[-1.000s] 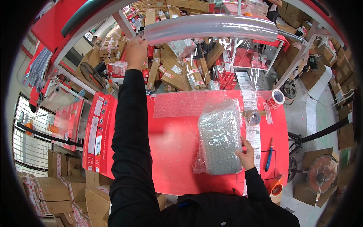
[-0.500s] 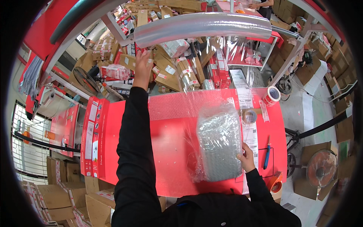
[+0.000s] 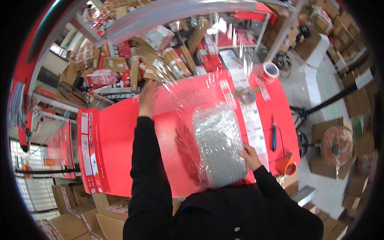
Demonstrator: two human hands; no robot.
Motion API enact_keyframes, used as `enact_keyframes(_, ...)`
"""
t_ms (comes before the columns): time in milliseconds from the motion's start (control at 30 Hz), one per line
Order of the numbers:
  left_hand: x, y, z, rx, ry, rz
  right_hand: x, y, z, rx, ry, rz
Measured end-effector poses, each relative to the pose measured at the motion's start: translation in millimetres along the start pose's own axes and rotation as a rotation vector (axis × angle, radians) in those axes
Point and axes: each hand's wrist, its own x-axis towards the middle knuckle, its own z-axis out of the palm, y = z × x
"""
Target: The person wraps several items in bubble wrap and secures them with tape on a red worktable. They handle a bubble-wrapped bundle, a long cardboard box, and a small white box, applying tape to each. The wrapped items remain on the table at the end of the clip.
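Observation:
A grey package in bubble wrap [image 3: 222, 148], glossy with clear film, lies tilted on the red tabletop [image 3: 124, 148] close to my body. My right hand [image 3: 251, 157] grips its right edge, thumb on top and the other fingers partly hidden. Clear plastic film [image 3: 182, 94] stretches from the package toward the large film roll [image 3: 180, 16] across the far side. Over the table's far left edge, beside this film, is my left hand [image 3: 149, 99]. Motion blurs its fingers, so whether they hold the film is unclear.
Right of the package lie printed labels [image 3: 256, 132], a roll of clear tape [image 3: 247, 96], a blue-handled tool [image 3: 274, 138] and an orange tape dispenser [image 3: 288, 165]. A red-and-white tape roll [image 3: 270, 71] stands at the far right corner. Flat red boxes [image 3: 90, 152] line the left end.
My left hand has come down from the film roll toward the table's far edge. The head view has shifted, and my right hand still grips the package's right edge.

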Motion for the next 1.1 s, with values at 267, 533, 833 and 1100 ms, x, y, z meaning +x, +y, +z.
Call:
enact_keyframes(267, -310.4, -133.6, 41.1, 1.166, -0.177, 0.624, -2.2, -61.8, 8.1, 0.158, -0.043, 0.269)
enact_keyframes(533, -280.2, 92.9, 122.3, 0.733, -0.552, 0.970, -57.5, -219.4, 15.8, 0.604, -0.257, 0.296)
enact_keyframes(833, -303.9, 70.9, 129.7, 0.486, -0.433, 0.703, -101.1, -138.8, -1.7, 0.666, -0.128, 0.312)
enact_keyframes(1100, -356.7, 17.6, 139.8, 0.444, -0.400, 0.656, -85.3, -93.9, -8.0, 0.775, -0.011, 0.451)
